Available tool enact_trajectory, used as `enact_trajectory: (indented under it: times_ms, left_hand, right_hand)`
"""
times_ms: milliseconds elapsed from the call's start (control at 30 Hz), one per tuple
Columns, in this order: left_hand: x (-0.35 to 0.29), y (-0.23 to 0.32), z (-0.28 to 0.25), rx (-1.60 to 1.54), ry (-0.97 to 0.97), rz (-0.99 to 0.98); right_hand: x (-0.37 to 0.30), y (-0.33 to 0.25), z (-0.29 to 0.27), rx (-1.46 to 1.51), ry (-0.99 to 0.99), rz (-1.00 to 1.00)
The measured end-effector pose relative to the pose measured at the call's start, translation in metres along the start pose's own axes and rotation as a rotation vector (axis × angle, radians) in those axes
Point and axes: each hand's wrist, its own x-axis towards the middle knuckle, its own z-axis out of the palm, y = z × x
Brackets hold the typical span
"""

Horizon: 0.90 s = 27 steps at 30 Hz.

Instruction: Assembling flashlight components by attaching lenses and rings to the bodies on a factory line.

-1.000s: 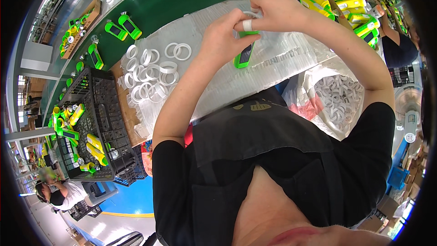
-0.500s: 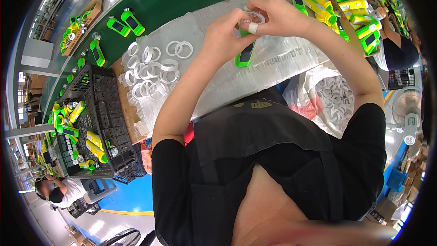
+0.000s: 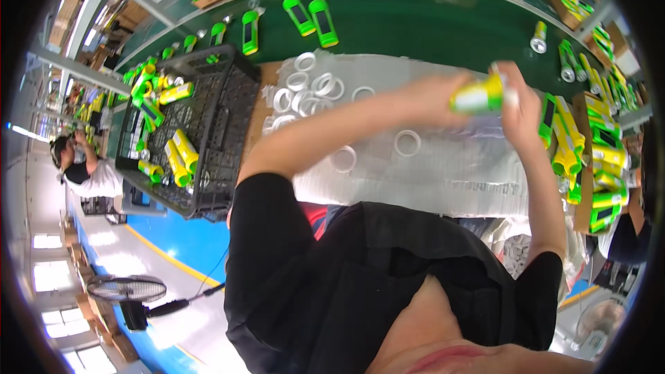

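A yellow-and-green flashlight body [image 3: 478, 95] is held sideways above the pale covered work surface [image 3: 443, 183]. My left hand [image 3: 447, 100], blurred by motion, is closed round its left end. The fingers of my right hand [image 3: 521, 105] are closed at its other end, where something whitish shows too smeared to make out. Below my left forearm lie two loose white rings, one ring [image 3: 406, 143] nearer the hands and another ring [image 3: 343, 159] farther left. Several more white rings [image 3: 298, 82] lie in a loose pile past my left forearm, partly hidden by it.
A black plastic crate [image 3: 232, 107] with green and yellow flashlights stands at the left. Behind runs a green belt [image 3: 388, 24] carrying more flashlights [image 3: 322, 22]. Flashlight bodies [image 3: 564, 138] and a filled cardboard box [image 3: 585, 166] are at the right. A sack of rings [image 3: 516, 253] sits below.
The view has turned. Both hands, earlier together at a white ring, are now apart along the sideways flashlight body and blurred. Two rings now show loose on the near surface.
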Motion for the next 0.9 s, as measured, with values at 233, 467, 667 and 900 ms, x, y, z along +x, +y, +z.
enact_trajectory:
  times_ms: [233, 467, 667, 900]
  left_hand:
    - [0.046, -0.107, -0.062, 0.593, 0.197, -0.118]
    - [-0.002, -0.227, -0.124, 0.817, -0.060, -0.670]
    - [0.028, -0.179, -0.094, 0.374, 0.183, -0.308]
    - [-0.022, -0.039, 0.010, 0.107, 0.025, 0.131]
  right_hand:
    - [0.071, 0.195, 0.080, 0.329, 0.179, 0.336]
    - [0.105, 0.412, 0.030, -0.533, 0.134, 0.644]
    - [0.080, 0.318, 0.041, -0.071, 0.085, 0.099]
    - [0.034, 0.029, 0.086, 1.157, -0.183, 0.897]
